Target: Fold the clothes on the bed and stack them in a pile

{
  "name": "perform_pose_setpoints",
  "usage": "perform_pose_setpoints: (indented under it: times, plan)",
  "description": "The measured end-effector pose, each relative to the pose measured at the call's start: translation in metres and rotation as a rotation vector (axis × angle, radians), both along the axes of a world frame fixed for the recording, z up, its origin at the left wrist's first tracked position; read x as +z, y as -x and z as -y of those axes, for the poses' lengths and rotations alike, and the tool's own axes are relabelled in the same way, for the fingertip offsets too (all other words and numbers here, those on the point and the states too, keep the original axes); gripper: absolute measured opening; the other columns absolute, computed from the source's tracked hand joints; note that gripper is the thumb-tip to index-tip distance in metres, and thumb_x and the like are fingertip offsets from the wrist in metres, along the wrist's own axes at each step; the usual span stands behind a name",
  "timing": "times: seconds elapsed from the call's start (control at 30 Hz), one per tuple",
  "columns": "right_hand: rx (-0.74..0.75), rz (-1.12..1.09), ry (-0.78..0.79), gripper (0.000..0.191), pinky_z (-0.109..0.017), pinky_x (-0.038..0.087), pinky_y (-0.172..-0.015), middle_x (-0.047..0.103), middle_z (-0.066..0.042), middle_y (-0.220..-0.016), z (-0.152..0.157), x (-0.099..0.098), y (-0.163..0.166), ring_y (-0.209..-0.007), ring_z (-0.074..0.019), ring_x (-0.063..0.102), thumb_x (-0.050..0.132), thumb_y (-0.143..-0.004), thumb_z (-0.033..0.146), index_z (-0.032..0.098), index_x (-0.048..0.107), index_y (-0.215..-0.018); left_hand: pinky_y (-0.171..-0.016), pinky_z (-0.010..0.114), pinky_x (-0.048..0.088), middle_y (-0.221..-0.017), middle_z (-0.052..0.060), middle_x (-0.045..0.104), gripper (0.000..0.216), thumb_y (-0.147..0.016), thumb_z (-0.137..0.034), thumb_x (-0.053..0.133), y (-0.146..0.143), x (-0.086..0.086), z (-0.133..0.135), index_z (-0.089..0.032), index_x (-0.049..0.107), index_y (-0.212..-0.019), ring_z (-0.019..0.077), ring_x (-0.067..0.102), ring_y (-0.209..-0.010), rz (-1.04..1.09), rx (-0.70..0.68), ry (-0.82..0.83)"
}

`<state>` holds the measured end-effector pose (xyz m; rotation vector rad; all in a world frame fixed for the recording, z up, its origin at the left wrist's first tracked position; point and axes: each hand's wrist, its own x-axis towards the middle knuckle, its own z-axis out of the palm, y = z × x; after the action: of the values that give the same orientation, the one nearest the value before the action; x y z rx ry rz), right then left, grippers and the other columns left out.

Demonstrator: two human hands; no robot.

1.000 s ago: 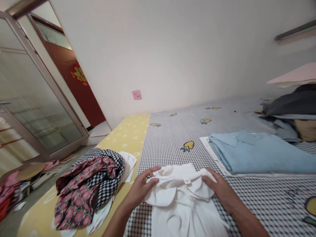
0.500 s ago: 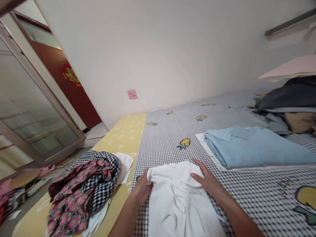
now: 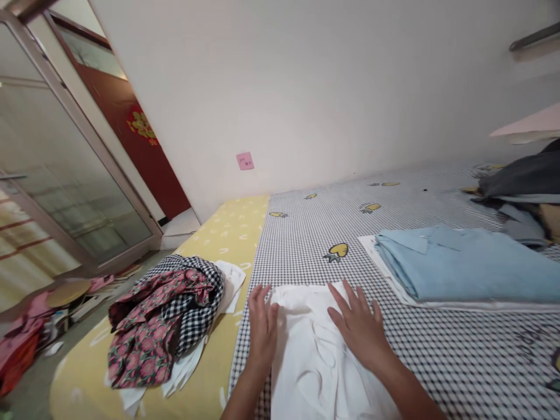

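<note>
A white garment (image 3: 306,361) with thin drawstrings lies folded lengthwise on the checked bed sheet (image 3: 301,245), and its lower end runs out of view. My left hand (image 3: 263,326) is at its left edge, fingers apart and pointing up, with nothing gripped. Over the upper right part of the cloth lies my right hand (image 3: 361,329), fingers spread and palm down. To the right, a folded light-blue shirt (image 3: 459,262) rests on a white cloth.
Left on the yellow sheet (image 3: 210,233) sits a heap of clothes (image 3: 153,332), floral and black-checked. Dark garments (image 3: 520,178) are piled at the far right. A pink note (image 3: 245,161) is on the wall. Beyond the bed's left side stands a glass door (image 3: 79,151).
Both hands have let go of the garment's upper edge and opened. The top edge now lies flatter. The camera view has turned slightly left.
</note>
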<state>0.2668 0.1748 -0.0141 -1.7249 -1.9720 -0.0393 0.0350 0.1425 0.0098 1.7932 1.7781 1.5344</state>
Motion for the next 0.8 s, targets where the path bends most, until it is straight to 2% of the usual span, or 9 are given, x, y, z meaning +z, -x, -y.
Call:
perform_pose_setpoints:
  times: [0.1, 0.2, 0.3, 0.4, 0.5, 0.63, 0.7, 0.77, 0.8]
  plan:
    - [-0.014, 0.098, 0.093, 0.052, -0.069, 0.026, -0.112, 0.035, -0.004, -0.162, -0.004, -0.015, 0.015, -0.148, -0.0379, 0.03, 0.037, -0.1, 0.048, 0.038, 0.041, -0.151, -0.112, 0.054, 0.043, -0.137, 0.012, 0.05, 0.036, -0.096, -0.033, 0.05, 0.001, -0.02, 0.022, -0.025, 0.053, -0.131, 0.0264, 0.048, -0.133, -0.171, -0.009, 0.003]
    - [-0.028, 0.174, 0.029, 0.051, -0.067, 0.023, -0.114, 0.037, -0.003, -0.161, -0.008, -0.023, 0.023, -0.148, -0.0371, 0.03, 0.038, -0.1, 0.046, 0.037, 0.043, -0.15, -0.103, 0.05, 0.052, -0.135, 0.011, 0.052, 0.036, -0.092, -0.019, 0.053, 0.003, -0.04, 0.038, -0.026, 0.056, -0.128, 0.0257, 0.054, -0.126, -0.357, 0.078, -0.087]
    - [-0.03, 0.198, 0.015, 0.05, -0.065, 0.026, -0.113, 0.039, -0.001, -0.16, -0.009, -0.025, 0.023, -0.147, -0.0361, 0.033, 0.038, -0.1, 0.047, 0.038, 0.044, -0.149, -0.092, 0.041, 0.058, -0.127, 0.01, 0.056, 0.034, -0.092, -0.013, 0.051, 0.003, -0.047, 0.049, -0.027, 0.06, -0.122, 0.0222, 0.061, -0.114, -0.475, 0.123, -0.198]
    - [-0.028, 0.203, 0.029, 0.049, -0.063, 0.029, -0.113, 0.04, 0.001, -0.159, -0.01, -0.028, 0.02, -0.146, -0.0346, 0.034, 0.036, -0.101, 0.047, 0.04, 0.045, -0.148, -0.088, 0.039, 0.059, -0.127, 0.009, 0.055, 0.034, -0.091, -0.012, 0.053, 0.001, -0.042, 0.055, -0.028, 0.061, -0.12, 0.0217, 0.061, -0.111, -0.519, 0.11, -0.238]
    - [-0.027, 0.204, 0.038, 0.049, -0.063, 0.03, -0.112, 0.04, 0.002, -0.16, -0.013, -0.031, 0.016, -0.146, -0.0337, 0.035, 0.035, -0.101, 0.047, 0.041, 0.044, -0.148, -0.092, 0.041, 0.057, -0.129, 0.01, 0.052, 0.034, -0.091, -0.015, 0.058, -0.004, -0.033, 0.052, -0.027, 0.056, -0.122, 0.023, 0.057, -0.118, -0.464, 0.087, -0.263]
    - [-0.016, 0.194, 0.039, 0.048, -0.063, 0.03, -0.112, 0.041, 0.002, -0.159, -0.015, -0.034, 0.015, -0.146, -0.0329, 0.034, 0.034, -0.101, 0.046, 0.042, 0.044, -0.148, -0.097, 0.049, 0.051, -0.122, 0.012, 0.05, 0.042, -0.085, -0.025, 0.069, -0.011, -0.015, 0.038, -0.021, 0.049, -0.123, 0.027, 0.053, -0.118, -0.25, 0.249, -0.308]
    - [-0.019, 0.19, 0.035, 0.048, -0.063, 0.03, -0.112, 0.042, 0.001, -0.158, -0.015, -0.034, 0.014, -0.146, -0.0327, 0.035, 0.035, -0.101, 0.045, 0.041, 0.045, -0.147, -0.095, 0.049, 0.05, -0.118, 0.01, 0.051, 0.031, -0.085, -0.021, 0.067, -0.013, -0.006, 0.031, -0.022, 0.055, -0.114, 0.027, 0.054, -0.113, -0.253, 0.253, -0.265]
    - [-0.017, 0.183, 0.036, 0.047, -0.063, 0.03, -0.112, 0.043, 0.001, -0.158, -0.015, -0.034, 0.014, -0.145, -0.0329, 0.036, 0.036, -0.101, 0.045, 0.041, 0.046, -0.147, -0.089, 0.043, 0.05, -0.106, 0.006, 0.055, 0.017, -0.085, -0.011, 0.059, -0.013, 0.001, 0.026, -0.023, 0.061, -0.096, 0.0231, 0.056, -0.101, -0.322, 0.16, -0.218]
    - [-0.016, 0.177, 0.036, 0.047, -0.063, 0.03, -0.112, 0.044, 0.001, -0.157, -0.015, -0.033, 0.014, -0.145, -0.0328, 0.036, 0.036, -0.101, 0.045, 0.041, 0.047, -0.146, -0.085, 0.04, 0.049, -0.097, 0.003, 0.057, 0.019, -0.083, -0.006, 0.054, -0.012, 0.003, 0.025, -0.023, 0.061, -0.087, 0.0209, 0.057, -0.093, -0.351, 0.118, -0.211]
